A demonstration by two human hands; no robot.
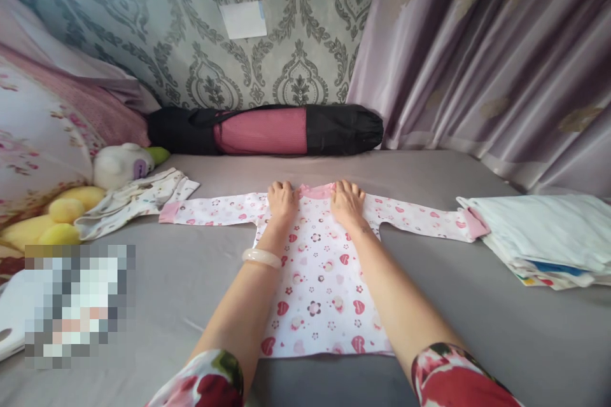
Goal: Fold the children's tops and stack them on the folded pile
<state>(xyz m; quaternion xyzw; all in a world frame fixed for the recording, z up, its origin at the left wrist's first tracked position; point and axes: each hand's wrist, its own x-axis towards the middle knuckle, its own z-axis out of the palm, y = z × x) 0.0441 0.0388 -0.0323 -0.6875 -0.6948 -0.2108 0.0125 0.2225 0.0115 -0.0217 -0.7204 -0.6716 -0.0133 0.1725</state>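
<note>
A child's long-sleeved shirt, white with pink hearts and flowers, lies spread out on the bed. Its pink collar points away from me, and both sleeves stretch sideways. My left hand, with a pale bangle on the wrist, rests on the shirt's left shoulder beside the collar. On the opposite shoulder lies my right hand. Both hands are palm down, the fingers slightly bent and apart at the shirt's top edge. What is under the palms is hidden.
A stack of folded clothes touches the right cuff. Near the left cuff lies a patterned white garment, with plush toys beside it. A black and pink rolled bag lies along the wall. A pixelated item sits front left.
</note>
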